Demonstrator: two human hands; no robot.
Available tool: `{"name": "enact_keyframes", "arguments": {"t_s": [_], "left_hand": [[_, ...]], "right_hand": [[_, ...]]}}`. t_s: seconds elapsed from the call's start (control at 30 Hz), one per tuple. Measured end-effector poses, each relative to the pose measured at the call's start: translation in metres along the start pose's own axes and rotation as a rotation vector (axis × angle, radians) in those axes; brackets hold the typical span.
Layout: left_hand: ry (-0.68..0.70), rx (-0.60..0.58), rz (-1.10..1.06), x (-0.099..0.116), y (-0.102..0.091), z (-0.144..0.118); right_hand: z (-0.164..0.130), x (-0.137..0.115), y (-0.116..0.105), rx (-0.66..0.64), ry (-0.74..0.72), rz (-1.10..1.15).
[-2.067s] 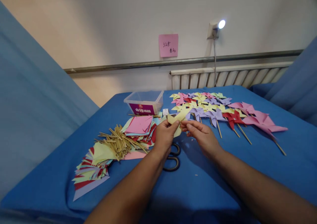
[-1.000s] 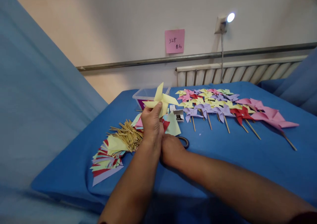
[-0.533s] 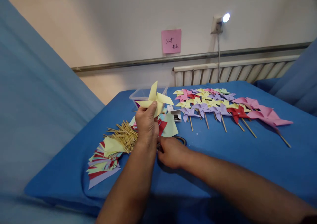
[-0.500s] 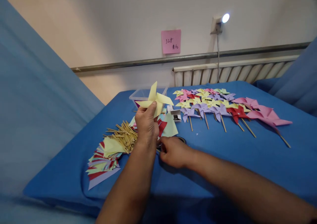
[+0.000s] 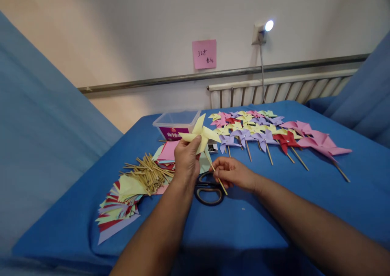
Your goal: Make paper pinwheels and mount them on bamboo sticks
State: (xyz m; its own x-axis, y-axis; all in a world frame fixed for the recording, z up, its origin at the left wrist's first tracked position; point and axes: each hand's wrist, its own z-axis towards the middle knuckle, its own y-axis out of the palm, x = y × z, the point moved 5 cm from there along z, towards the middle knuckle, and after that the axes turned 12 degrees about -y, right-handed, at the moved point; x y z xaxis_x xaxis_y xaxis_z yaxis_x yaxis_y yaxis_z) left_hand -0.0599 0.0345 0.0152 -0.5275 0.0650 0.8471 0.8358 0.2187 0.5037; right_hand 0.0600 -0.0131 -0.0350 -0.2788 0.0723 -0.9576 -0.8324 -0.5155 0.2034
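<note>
My left hand (image 5: 188,156) is closed on a pale yellow paper pinwheel (image 5: 203,134), its blades fanned out above my thumb. In my right hand (image 5: 233,171) a thin wooden stick (image 5: 222,185) is pinched between the fingers. The stick slants up toward the pinwheel's underside; whether the two are joined I cannot make out. Below my hands lie black-handled scissors (image 5: 209,196) on the blue cloth, their blades hidden. Behind the pinwheel a small white box (image 5: 212,148) with dark contents shows in part.
Finished pinwheels (image 5: 265,138) on sticks lie in rows at the right. A heap of wooden sticks (image 5: 149,174) and fanned paper scraps (image 5: 118,211) are at the left. Coloured paper squares (image 5: 167,151) sit before a clear plastic tub (image 5: 175,123). A radiator (image 5: 283,87) stands behind.
My right hand has lifted from the scissors area and now shows a stick in its fingers. The pinwheel in my left hand has shifted slightly right and lower as the view moved.
</note>
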Motion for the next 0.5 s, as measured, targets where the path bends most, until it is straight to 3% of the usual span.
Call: {"name": "enact_keyframes", "arguments": {"t_s": [0.27,0.5], "left_hand": [[-0.056,-0.079,0.052,-0.018,0.008,-0.005],[0.033,0.092,0.099,-0.006,-0.007,0.002]], "right_hand": [[0.004,0.004,-0.011,0.252,-0.020,0.123],[-0.002,-0.009,-0.007,0.156,-0.089,0.135]]}}
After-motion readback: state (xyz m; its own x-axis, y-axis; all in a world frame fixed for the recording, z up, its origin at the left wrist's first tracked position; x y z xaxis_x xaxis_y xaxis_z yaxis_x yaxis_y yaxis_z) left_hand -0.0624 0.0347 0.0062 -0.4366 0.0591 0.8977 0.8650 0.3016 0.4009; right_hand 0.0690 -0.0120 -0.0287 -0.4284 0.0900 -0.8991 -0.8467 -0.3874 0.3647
